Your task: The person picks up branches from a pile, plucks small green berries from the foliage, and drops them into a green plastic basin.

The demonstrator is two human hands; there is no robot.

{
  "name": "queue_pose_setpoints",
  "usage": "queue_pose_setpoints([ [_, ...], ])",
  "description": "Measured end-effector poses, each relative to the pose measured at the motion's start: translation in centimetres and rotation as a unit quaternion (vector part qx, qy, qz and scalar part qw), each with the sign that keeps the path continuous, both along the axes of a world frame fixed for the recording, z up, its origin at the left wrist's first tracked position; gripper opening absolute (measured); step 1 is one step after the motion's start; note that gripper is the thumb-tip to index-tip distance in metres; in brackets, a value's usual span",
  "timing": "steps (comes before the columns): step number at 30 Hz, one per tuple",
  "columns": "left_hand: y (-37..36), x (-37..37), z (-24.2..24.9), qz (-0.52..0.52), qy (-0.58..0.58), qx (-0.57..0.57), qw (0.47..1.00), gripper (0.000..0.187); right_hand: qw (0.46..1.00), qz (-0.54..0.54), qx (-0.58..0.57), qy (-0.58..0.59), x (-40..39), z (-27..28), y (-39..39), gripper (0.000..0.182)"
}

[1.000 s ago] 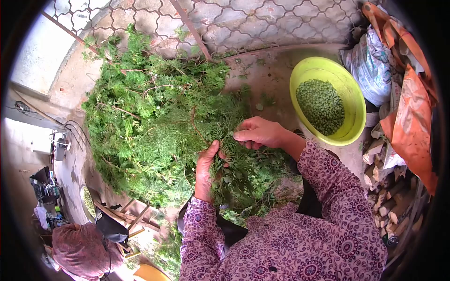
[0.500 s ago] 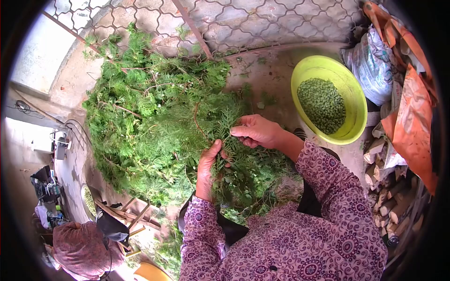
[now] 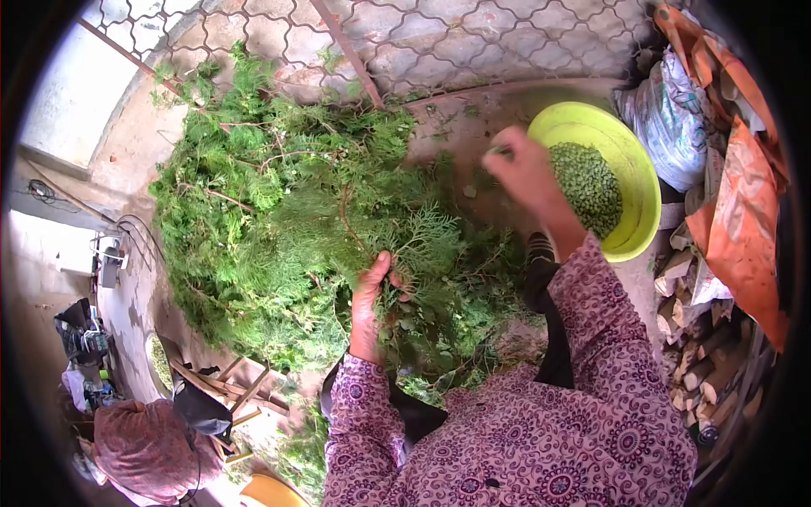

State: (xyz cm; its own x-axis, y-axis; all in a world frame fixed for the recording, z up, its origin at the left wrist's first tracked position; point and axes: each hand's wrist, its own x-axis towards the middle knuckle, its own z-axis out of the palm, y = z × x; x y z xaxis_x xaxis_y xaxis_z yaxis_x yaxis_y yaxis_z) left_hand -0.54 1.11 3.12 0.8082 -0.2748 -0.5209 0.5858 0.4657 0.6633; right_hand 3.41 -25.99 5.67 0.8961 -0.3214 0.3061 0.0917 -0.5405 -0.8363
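head view, left hand: the left hand (image 3: 369, 297) sits low in the middle, grip clamped around a sprig (image 3: 420, 245) of flat green foliage — stem end in the fist, fan pointing up and right.

head view, right hand: the right hand (image 3: 522, 171) is up by the near rim of the yellow-green bowl (image 3: 639, 182), blurred. Fingertips look pinched together on a bit of green, but I can't tell for sure what's in there.

head view, key relation: the bowl lies up and to the right of the held sprig, so the right hand is clearly the nearer one to it — the left is well apart from it.

head view, bowl contents: a heap of small green bits (image 3: 591, 186), sitting toward the middle.

head view, pile: a big mound of cut branches (image 3: 270, 203) spreads left of and behind the left hand, touching the sprig.

head view, surroundings: bags (image 3: 726, 127) and stacked wood (image 3: 710, 355) on the right; another person (image 3: 148, 456) low at the left edge.
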Motion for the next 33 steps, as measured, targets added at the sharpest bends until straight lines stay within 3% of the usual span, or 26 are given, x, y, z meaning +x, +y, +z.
queue_pose_setpoints([
  [2, -0.3, -0.2, 0.8, 0.033, 0.004, -0.001, 0.999, 0.014, 0.986, -0.118, -0.12, 0.009, 0.3, -0.6, -4.4, 0.028],
  [4, -0.5, -0.2, 1.3, 0.065, 0.006, -0.016, 0.998, 0.012, 0.909, -0.254, -0.33, -0.002, -0.1, -1.6, -7.8, 0.04],
  [5, -0.5, -0.2, 1.2, 0.066, 0.005, -0.018, 0.998, 0.012, 0.909, -0.254, -0.332, -0.004, -0.3, -1.8, -8.3, 0.04],
  [7, -0.4, 0.0, 0.9, 0.065, -0.004, -0.007, 0.998, 0.012, 0.907, -0.248, -0.309, 0.145, -1.4, -0.8, -8.3, 0.044],
  [8, -0.5, 0.0, 0.8, 0.066, -0.005, -0.008, 0.998, 0.012, 0.938, -0.17, -0.293, 0.079, -1.5, -2.1, -8.4, 0.044],
  [10, -0.6, 0.1, 0.4, 0.062, -0.011, -0.037, 0.997, 0.013, 0.974, 0.031, -0.116, 0.192, -2.0, 1.1, -3.8, 0.042],
  [12, -0.7, 0.2, 0.1, 0.03, -0.012, -0.054, 0.998, 0.014, 0.939, 0.27, 0.007, 0.215, -2.2, 1.0, 0.1, 0.043],
  [14, -1.0, 0.4, 0.2, -0.001, -0.014, -0.063, 0.998, 0.015, 0.906, 0.386, -0.063, 0.165, -2.6, 1.4, 3.1, 0.043],
  [15, -1.2, 0.5, 0.1, 0.0, -0.014, -0.062, 0.998, 0.015, 0.905, 0.382, -0.091, 0.164, -3.0, 1.5, 4.2, 0.042],
  [17, -1.6, 0.5, -0.2, 0.008, -0.018, -0.089, 0.996, 0.015, 0.905, 0.414, 0.019, 0.1, -3.3, 0.4, 5.6, 0.042],
  [20, -1.9, 0.6, -0.1, 0.0, -0.027, -0.103, 0.994, 0.015, 0.911, 0.385, -0.025, 0.149, -3.1, -0.8, 5.9, 0.041],
  [27, -1.9, 0.2, 0.7, -0.021, -0.015, -0.067, 0.997, 0.016, 0.901, 0.416, -0.035, 0.121, -3.4, -0.6, 5.8, 0.034],
  [29, -1.6, 0.3, 0.2, -0.032, -0.006, -0.071, 0.997, 0.016, 0.873, 0.454, 0.054, 0.17, -3.7, 0.2, 5.6, 0.03],
  [33, -2.1, -0.1, 1.4, -0.025, 0.012, -0.044, 0.999, 0.017, 0.847, 0.487, 0.107, 0.185, -3.8, -0.1, 5.3, 0.031],
])
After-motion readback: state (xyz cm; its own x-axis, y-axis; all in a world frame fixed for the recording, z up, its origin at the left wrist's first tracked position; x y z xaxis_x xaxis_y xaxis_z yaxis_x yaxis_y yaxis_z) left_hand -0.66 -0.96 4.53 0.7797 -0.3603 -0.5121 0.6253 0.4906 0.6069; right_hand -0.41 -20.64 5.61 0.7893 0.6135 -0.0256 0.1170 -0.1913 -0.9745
